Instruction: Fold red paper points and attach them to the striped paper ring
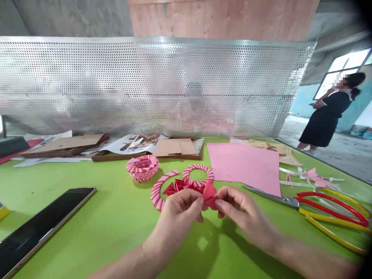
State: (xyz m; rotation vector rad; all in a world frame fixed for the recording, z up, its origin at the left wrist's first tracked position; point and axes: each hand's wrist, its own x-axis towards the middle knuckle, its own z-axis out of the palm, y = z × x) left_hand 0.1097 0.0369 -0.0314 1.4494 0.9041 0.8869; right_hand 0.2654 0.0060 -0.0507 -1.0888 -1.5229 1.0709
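Both my hands meet over the green table [116, 217] and pinch one small folded red paper piece [209, 193]. My left hand [181, 209] grips its left side with thumb and fingers closed. My right hand [241, 209] holds its right side, fingers curled. Just behind the hands lie several folded red paper pieces [181, 186], a pink-and-white striped paper arc [159, 190] and a striped paper ring [198, 173]. A small woven pink paper basket [143, 167] stands further back to the left.
A pink paper sheet [245, 164] lies right of centre. Red-and-yellow handled scissors [319, 207] lie at the right with paper scraps [315, 177]. A dark tablet [40, 226] lies at the left. Cardboard and printed sheets [122, 146] line a perforated metal screen [151, 85]. A person [328, 112] stands far right.
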